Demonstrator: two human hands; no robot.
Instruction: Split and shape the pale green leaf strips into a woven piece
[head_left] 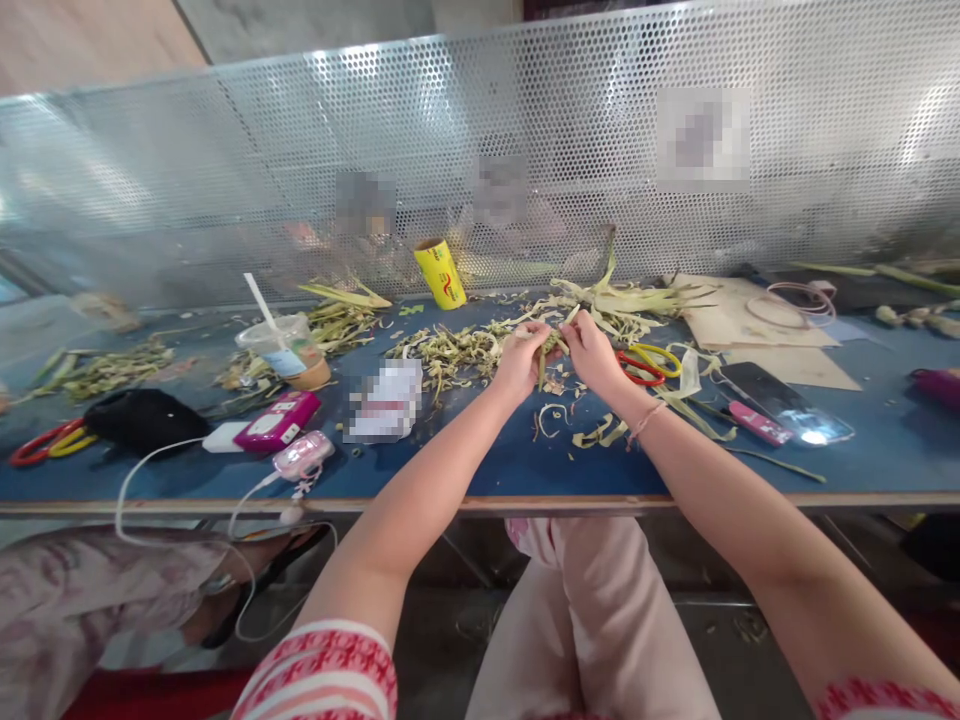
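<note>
Head view: a small green plant piece (551, 350), pale and leafy, is held just above the blue table (495, 465), slightly past the middle toward twelve o'clock. Both arms stretch forward and meet there. The left hand (521, 358) is curled around the piece from its nine o'clock side, fingers bent in a grasp; the right hand (592, 352) pinches it from the three o'clock side, wrist wearing a thin bracelet. One heap of trimmed leaf scraps (450, 350) lies at nine o'clock of the hands, and one bundle of longer green stalks (630, 298) at one o'clock. Two rubber-band loops, red and yellow (649, 362), lie just beside the right hand at three o'clock. One yellow roll (440, 272) stands tilted at eleven o'clock. One plastic cup with a straw (289, 350) sits well apart at nine o'clock, near one pink phone (277, 422).
</note>
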